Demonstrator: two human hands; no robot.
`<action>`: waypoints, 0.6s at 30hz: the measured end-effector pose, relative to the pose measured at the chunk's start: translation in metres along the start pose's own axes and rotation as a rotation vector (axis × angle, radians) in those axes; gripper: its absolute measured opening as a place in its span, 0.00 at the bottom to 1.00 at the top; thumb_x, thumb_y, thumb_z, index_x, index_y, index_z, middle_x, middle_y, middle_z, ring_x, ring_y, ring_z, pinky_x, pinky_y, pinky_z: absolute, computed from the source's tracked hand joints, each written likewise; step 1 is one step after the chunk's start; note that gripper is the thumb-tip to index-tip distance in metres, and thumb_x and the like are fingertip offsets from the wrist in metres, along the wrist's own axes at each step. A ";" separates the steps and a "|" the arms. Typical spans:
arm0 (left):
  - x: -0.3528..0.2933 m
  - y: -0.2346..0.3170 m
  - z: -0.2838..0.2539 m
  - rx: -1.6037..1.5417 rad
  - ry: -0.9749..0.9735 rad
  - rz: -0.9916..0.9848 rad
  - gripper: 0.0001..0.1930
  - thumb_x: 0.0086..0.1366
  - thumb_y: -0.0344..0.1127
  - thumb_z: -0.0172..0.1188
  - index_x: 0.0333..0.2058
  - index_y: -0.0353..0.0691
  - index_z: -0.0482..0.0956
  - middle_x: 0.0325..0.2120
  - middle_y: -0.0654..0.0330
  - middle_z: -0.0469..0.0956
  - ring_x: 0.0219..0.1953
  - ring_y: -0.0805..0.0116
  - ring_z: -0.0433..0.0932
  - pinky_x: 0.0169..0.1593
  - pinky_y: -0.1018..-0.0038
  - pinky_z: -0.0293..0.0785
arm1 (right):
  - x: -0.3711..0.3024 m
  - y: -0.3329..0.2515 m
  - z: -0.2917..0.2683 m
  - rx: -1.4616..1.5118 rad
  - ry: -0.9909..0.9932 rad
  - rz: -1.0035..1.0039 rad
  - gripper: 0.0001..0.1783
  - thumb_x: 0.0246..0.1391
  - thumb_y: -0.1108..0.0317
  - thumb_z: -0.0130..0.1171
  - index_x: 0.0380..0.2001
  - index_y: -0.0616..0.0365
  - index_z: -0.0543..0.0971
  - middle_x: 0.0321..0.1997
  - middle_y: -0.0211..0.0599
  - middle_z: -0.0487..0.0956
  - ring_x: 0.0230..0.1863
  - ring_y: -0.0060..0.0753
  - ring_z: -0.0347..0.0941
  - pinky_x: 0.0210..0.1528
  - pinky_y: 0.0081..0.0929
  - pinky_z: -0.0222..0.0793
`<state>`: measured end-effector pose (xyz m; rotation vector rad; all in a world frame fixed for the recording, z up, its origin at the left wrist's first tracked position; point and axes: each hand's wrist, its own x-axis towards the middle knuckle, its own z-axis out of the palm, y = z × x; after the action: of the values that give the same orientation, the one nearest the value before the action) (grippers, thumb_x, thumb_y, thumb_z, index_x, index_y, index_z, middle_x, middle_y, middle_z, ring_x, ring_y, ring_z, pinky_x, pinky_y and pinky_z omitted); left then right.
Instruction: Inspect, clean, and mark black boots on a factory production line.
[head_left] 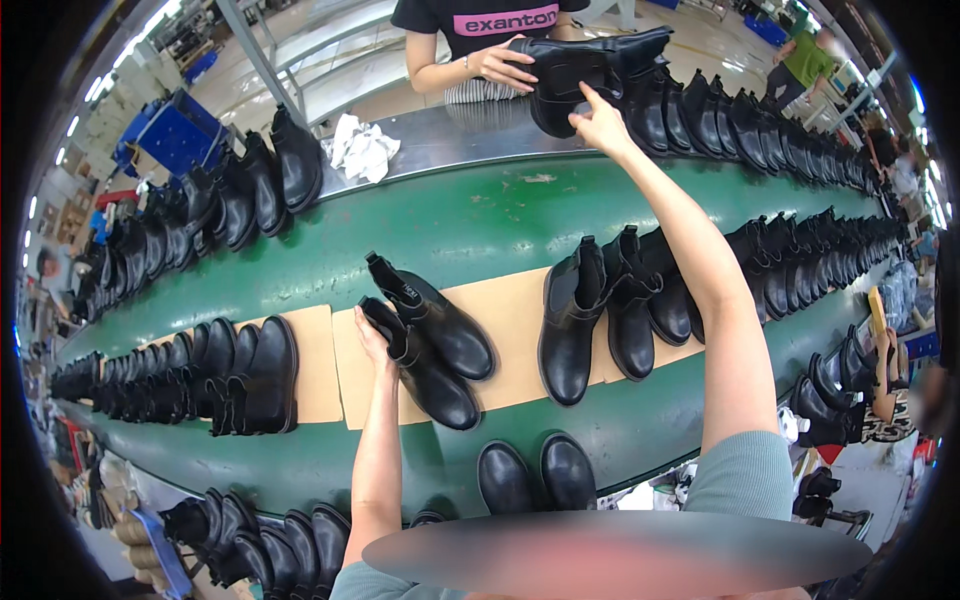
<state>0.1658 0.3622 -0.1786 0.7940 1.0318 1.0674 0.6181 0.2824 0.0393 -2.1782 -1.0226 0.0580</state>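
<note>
A grey sleeve (pixel 742 478) leads to the right grip (pixel 588 112), index finger and thumb spread at a raised boot (pixel 565 75), while the left grip (pixel 374 345), closure unclear, touches an ankle boot (pixel 437 388) on the table (pixel 440 210).

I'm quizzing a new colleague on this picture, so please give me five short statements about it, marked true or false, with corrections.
1. The left hand is against a black boot. True.
2. The right hand lies flat on a boot's sole. False: its index finger extends toward the boot at the co-worker's hand.
3. Tan sheets lie on the green table. True.
4. The co-worker's shirt is plain white. False: it is black with a pink panel.
5. Boots stand in rows. True.
</note>
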 end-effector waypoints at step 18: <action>-0.028 0.044 0.044 0.051 -0.139 -0.162 0.33 0.65 0.61 0.36 0.57 0.40 0.61 0.54 0.58 0.65 0.55 0.65 0.66 0.59 0.70 0.59 | 0.047 -0.065 -0.082 -0.286 -1.169 -0.370 0.22 0.49 0.63 0.59 0.49 0.51 0.73 0.41 0.46 0.77 0.34 0.36 0.77 0.26 0.32 0.76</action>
<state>0.1901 0.3470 -0.1166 0.8004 0.9906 0.8386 0.6343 0.2947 0.1523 -2.0886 -2.1416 1.1727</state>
